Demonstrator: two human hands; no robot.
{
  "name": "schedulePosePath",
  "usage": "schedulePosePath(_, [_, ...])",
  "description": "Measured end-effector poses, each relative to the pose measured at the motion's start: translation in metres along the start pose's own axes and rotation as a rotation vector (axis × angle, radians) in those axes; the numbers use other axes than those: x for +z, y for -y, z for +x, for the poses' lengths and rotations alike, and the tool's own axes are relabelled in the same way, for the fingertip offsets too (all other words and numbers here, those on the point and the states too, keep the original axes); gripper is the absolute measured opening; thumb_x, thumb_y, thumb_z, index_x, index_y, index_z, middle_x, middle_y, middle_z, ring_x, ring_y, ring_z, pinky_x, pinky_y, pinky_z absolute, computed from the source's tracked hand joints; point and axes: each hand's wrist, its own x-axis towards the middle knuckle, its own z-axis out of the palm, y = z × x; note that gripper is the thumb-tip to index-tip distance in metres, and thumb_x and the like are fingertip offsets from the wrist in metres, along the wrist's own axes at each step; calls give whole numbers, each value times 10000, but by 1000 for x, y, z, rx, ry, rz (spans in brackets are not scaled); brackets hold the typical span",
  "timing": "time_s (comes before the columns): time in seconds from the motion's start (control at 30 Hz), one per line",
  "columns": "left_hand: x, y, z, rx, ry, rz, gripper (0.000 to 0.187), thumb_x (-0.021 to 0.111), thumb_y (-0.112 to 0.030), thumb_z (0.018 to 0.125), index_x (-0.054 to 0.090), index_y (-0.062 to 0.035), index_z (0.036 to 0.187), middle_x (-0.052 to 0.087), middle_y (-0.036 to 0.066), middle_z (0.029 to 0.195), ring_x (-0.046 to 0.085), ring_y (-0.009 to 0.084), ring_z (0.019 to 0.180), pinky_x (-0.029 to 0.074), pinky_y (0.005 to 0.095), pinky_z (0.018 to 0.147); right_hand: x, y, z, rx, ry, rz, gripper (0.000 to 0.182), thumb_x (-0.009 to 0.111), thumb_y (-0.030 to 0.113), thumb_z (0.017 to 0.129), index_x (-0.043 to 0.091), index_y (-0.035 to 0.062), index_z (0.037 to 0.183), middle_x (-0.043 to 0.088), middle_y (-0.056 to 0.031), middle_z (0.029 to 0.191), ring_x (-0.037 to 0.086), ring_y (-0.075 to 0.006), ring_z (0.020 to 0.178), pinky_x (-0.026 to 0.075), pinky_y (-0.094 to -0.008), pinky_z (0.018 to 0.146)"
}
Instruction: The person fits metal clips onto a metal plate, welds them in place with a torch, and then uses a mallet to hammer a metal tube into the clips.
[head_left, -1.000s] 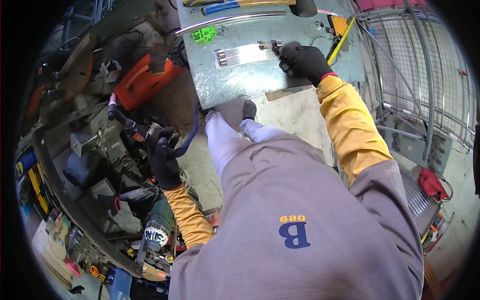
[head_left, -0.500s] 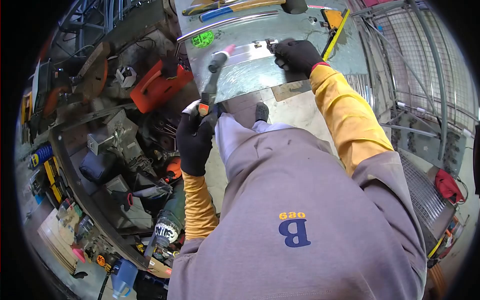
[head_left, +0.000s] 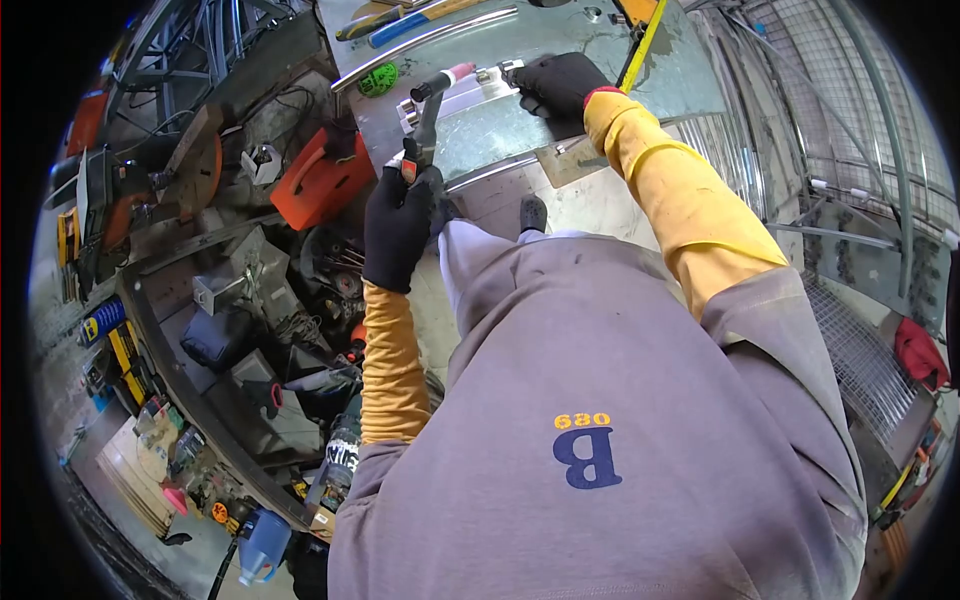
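My left hand [head_left: 400, 215], in a black glove, is wrapped round the handle of a welding torch [head_left: 428, 125]. The pink nozzle of the torch points to the right, over a flat metal strip [head_left: 468, 97] on the metal-topped bench [head_left: 560, 148]. My right hand [head_left: 565, 84], also gloved in black, has its fingers closed on a small shiny metal fitting [head_left: 511, 70] at the strip's right end. Another small metal piece [head_left: 408, 113] sits by the left end, close to the torch.
A long metal tube [head_left: 430, 45], a hammer [head_left: 415, 22] and a green round sticker [head_left: 378, 79] are farther back on the bench. A yellow tape measure blade [head_left: 643, 45] lies right. An orange case [head_left: 320, 180] and a cluttered metal-framed box [head_left: 200, 400] stand left.
My left hand has moved forward with the torch, bringing the nozzle closer to the fitting at my right hand. My right hand keeps its place at the strip while the view has shifted slightly.
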Motion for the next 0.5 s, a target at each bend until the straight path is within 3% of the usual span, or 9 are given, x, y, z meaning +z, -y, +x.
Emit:
schedulePosePath(0.13, [7,-8,6,48,-10,70,343,636,-123,1051,610,-40,1383,645,-22,920,516,57,740,453,240,667,1,4,1,40,38,37,463,647,493,986,777,73,840,741,-37,726,648,-150,584,517,-323,635])
schedulePosePath(0.2, [13,-5,12,100,-31,47,384,634,-133,1055,587,-53,1427,651,-15,938,521,61,725,460,247,653,0,6,-1,91,37,86,402,604,410,1032,756,40,994,773,-40,839,682,-111,631,558,-284,662])
schedulePosePath(0.27, [16,-7,10,151,-55,22,425,632,-142,1058,563,-65,1471,658,-8,956,526,65,710,467,254,638,1,-4,9,94,58,179,416,627,427,1028,760,33,1002,773,-44,841,678,-113,637,558,-287,662])
schedulePosePath(0.33, [14,-14,8,-76,-2,-55,464,638,-185,1059,530,-75,1497,682,14,1005,550,78,676,481,272,596,3,-8,13,26,76,116,433,626,442,1029,763,33,996,768,-41,835,672,-114,635,556,-283,665])
schedulePosePath(0.5, [11,-1,13,-155,97,3,466,633,-230,1059,530,-77,1487,715,39,1032,570,92,646,486,284,561,0,-2,7,-23,54,-93,447,605,462,1042,766,47,998,772,-42,835,674,-126,629,537,-283,653])
